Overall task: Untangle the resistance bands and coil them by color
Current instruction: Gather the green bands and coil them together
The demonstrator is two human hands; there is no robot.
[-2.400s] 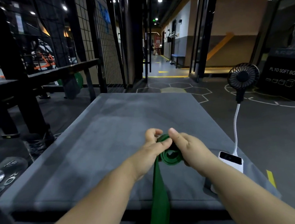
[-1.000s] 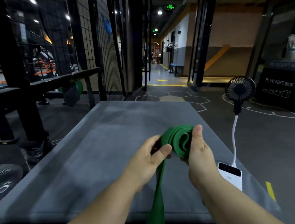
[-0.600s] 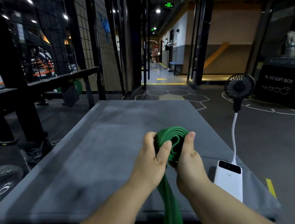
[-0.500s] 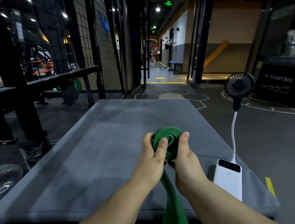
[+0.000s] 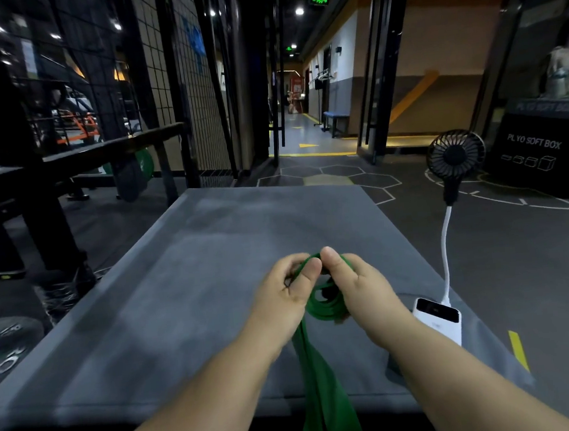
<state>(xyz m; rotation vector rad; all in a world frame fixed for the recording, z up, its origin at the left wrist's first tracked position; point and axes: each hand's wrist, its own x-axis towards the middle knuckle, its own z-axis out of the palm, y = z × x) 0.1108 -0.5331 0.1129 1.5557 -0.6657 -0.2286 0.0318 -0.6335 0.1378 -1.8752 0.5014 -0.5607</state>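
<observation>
Pretty dim gym here. Dark floor [image 5: 529, 280] with white hexagon lines, and a grey padded platform [image 5: 213, 283] up front. Black wire-mesh wall [image 5: 177, 70] and rack frames [image 5: 4, 136] on the left. Lit corridor [image 5: 303, 127] straight ahead under a green exit sign [image 5: 318, 0]. On the right, a little black fan [image 5: 455, 154] and a black plyo soft box [image 5: 543, 165].

Green band [image 5: 320, 384] tail cut off at bottom edge, coil partly hidden by left hand [image 5: 283, 298], right hand [image 5: 361, 287]
</observation>
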